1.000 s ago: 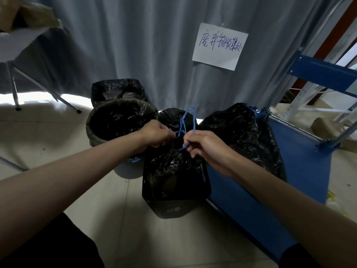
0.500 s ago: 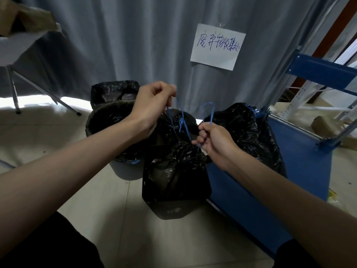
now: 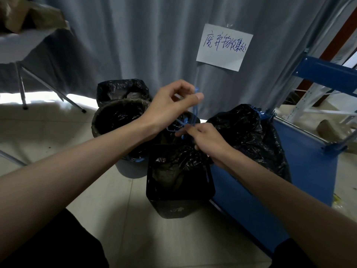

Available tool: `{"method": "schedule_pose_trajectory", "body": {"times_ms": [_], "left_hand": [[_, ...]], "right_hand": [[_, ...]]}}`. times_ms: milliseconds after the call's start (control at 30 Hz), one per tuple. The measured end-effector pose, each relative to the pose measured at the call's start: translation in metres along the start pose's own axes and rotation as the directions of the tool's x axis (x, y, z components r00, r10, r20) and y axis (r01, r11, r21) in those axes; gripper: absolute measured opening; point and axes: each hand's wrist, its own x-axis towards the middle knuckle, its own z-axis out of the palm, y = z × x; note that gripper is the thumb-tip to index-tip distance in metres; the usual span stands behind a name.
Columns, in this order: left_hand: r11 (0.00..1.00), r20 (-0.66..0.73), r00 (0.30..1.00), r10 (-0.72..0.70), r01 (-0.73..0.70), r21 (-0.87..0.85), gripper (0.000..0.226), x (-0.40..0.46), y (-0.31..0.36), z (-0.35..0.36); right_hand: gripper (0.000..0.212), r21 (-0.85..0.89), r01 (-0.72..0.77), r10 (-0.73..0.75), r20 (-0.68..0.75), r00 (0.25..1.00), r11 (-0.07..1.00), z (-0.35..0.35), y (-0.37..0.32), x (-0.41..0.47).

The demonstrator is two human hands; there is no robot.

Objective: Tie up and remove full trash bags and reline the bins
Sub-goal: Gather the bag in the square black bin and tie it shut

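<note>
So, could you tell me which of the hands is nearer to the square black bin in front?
Right. The right hand sits low just above the square black bin, pinching the blue drawstring; the left hand holds it higher, further away.

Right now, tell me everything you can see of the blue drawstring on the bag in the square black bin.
The blue drawstring is a thin, ribbon-like plastic cord from the gathered neck of the black bag in the square black bin. The left hand pinches one strand and holds it above the bag; the right hand grips the cord lower down at the bag's neck. Loops cross between the hands; whether a knot is finished cannot be told.
</note>
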Motion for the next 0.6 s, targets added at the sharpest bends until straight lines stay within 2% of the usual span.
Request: {"method": "schedule_pose_trajectory", "body": {"times_ms": [67,133,200,300,400,600], "left_hand": [[0.981,0.028,0.999,-0.032,0.027,0.193,0.032,0.004,-0.016,-0.004],[0.903,0.096,0.995,-0.026,-0.018,0.429,0.027,0.004,-0.029,-0.009],[0.841,0.163,0.987,-0.004,-0.084,0.534,0.024,0.003,-0.037,-0.011],[0.831,0.207,0.978,-0.012,-0.106,0.546,0.026,0.001,-0.041,-0.009],[0.766,0.258,0.966,-0.022,-0.15,0.625,0.028,0.004,-0.046,-0.009],[0.83,0.267,0.96,-0.083,-0.082,0.552,0.046,0.006,-0.043,-0.018]], "right_hand": [[0.044,0.078,-0.038,0.039,-0.016,0.999,0.996,-0.002,0.003,0.003],[0.045,0.187,-0.073,0.075,-0.005,0.997,0.98,-0.003,0.003,0.005],[0.04,0.283,-0.11,0.116,-0.002,0.993,0.953,-0.004,0.004,0.006],[0.035,0.329,-0.116,0.121,0.006,0.993,0.937,-0.007,0.005,0.005],[0.035,0.35,-0.101,0.105,0.008,0.994,0.931,-0.008,0.005,0.005],[0.035,0.288,-0.145,0.149,0.008,0.989,0.947,-0.014,0.005,0.004]]}}
